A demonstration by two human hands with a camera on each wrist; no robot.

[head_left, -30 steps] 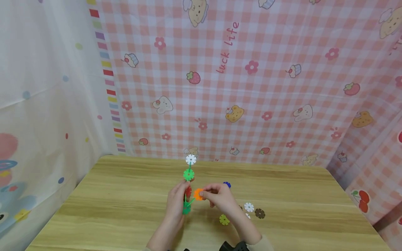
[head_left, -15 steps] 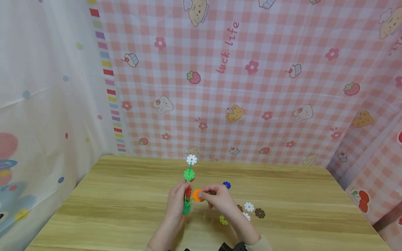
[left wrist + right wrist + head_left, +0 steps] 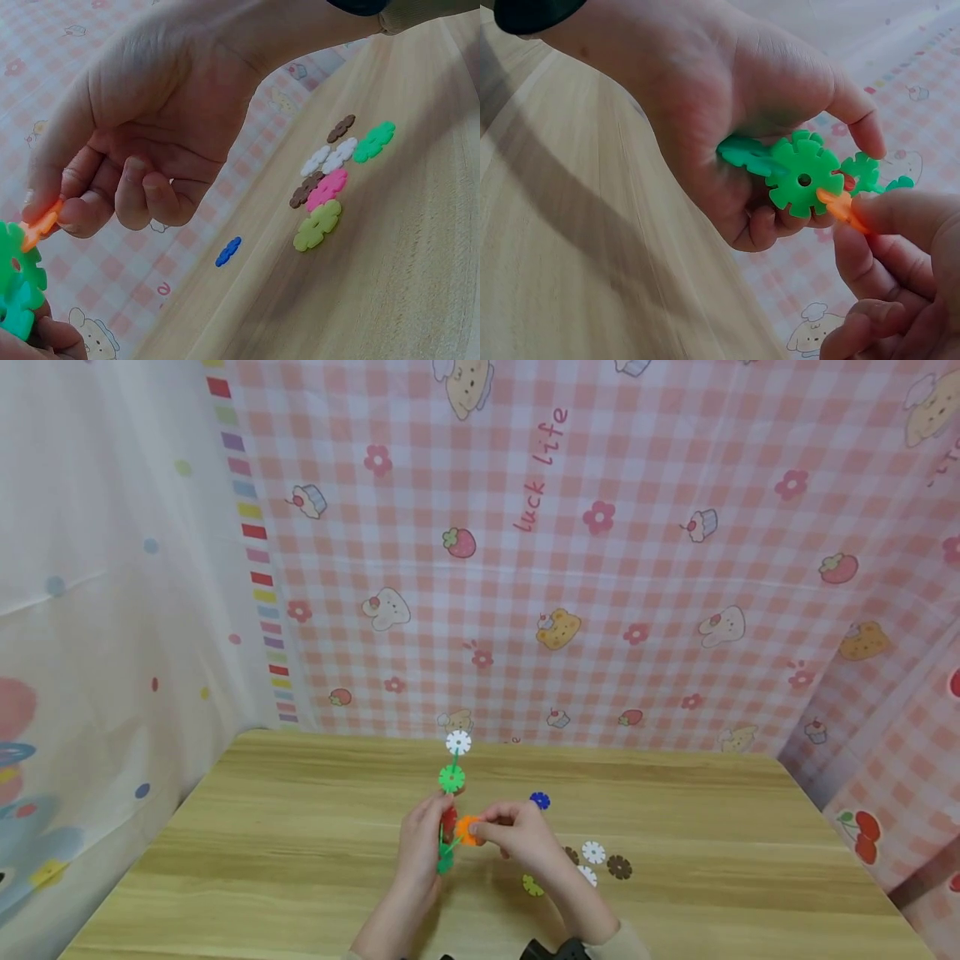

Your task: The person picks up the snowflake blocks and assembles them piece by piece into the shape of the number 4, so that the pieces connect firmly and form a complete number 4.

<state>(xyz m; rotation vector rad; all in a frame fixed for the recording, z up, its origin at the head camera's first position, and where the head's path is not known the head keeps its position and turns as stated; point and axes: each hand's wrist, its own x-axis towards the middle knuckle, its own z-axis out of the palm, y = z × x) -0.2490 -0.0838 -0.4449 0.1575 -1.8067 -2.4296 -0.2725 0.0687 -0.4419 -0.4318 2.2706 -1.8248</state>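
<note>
My left hand [image 3: 420, 839] grips a chain of notched plastic snowflake discs, its fingers curled round the middle part. A white disc [image 3: 453, 747] tops the chain, with a bright green disc [image 3: 446, 782] below it. A red disc [image 3: 449, 823] shows partly beside my fingers, and a darker green disc [image 3: 445, 863] lies lower down. Between thumb and fingers my right hand [image 3: 528, 835] pinches an orange disc [image 3: 464, 831]. In the right wrist view, the orange disc's edge [image 3: 840, 206] meets the rim of a green disc [image 3: 787, 186]; how deep the slots engage cannot be seen.
Loose discs lie on the wooden table [image 3: 300, 843] to the right: blue [image 3: 540, 801], white [image 3: 593, 847], brown [image 3: 619, 867] and yellow-green [image 3: 532, 885]. The left wrist view adds a pink disc [image 3: 327, 189] and a green disc [image 3: 374, 142]. A checked cloth [image 3: 637, 577] hangs behind.
My right hand has brought the orange disc slightly left and down, closer to the green discs in my left hand. The left hand keeps its hold, nearly still.
</note>
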